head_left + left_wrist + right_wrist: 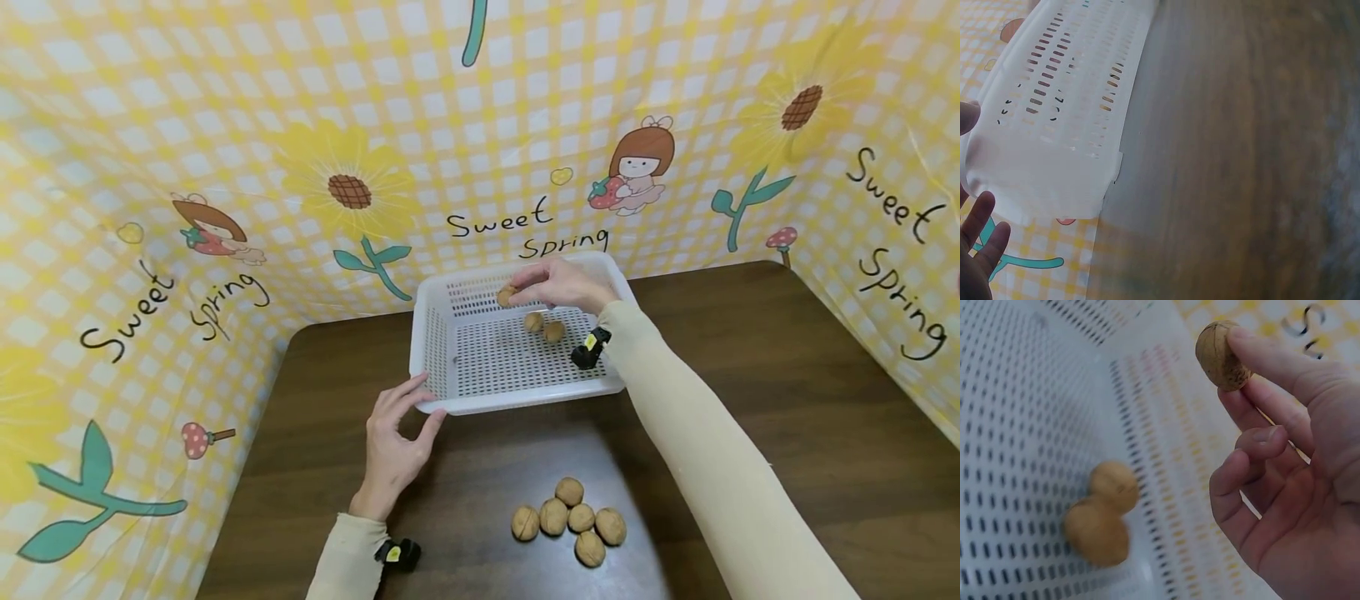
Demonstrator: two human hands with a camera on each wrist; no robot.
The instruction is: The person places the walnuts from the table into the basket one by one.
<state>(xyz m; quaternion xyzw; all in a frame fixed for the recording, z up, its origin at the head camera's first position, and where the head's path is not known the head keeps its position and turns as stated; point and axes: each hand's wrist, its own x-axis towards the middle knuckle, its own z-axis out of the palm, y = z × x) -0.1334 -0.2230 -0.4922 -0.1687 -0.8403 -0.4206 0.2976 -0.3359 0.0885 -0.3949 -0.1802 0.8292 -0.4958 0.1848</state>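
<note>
A white plastic basket with slotted walls stands at the back of the table. My right hand is over its back part, pinching a walnut between thumb and fingertips. Below that hand, two walnuts lie side by side on the basket floor, a paler walnut and a darker walnut. At the basket's front left corner my left hand holds the rim between thumb and fingers; some of its fingers are spread off the wall in the left wrist view. Several loose walnuts lie clustered on the table in front.
The dark wooden table extends to both sides of the basket. Behind and beside it hangs a yellow checked cloth printed with flowers and lettering. The basket's back rim is close to this cloth.
</note>
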